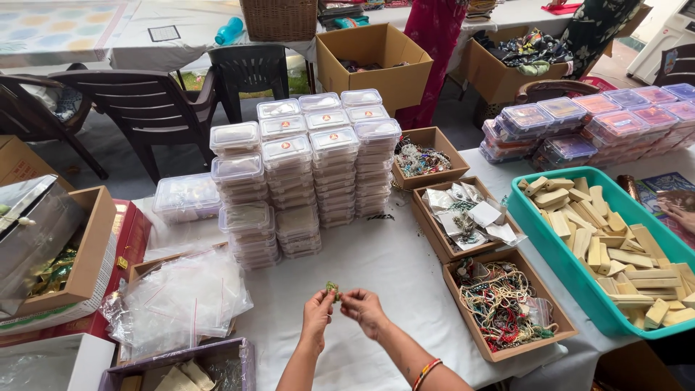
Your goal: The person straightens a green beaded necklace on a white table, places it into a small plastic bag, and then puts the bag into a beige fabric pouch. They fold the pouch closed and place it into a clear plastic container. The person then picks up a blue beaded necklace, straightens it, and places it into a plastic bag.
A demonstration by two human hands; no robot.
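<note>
Head view: my left hand point(317, 313) and right hand point(364, 308) both pinch one small green trinket point(332, 289) over the table point(384, 268), fingers closed on it, stacked boxes point(311, 166) behind look filled, bead tray point(507, 300) still full.

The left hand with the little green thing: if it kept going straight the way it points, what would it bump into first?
Probably the stacks of clear plastic boxes. The left hand points up the white tablecloth, which looks bare between them, though depth is hard to judge.
</note>
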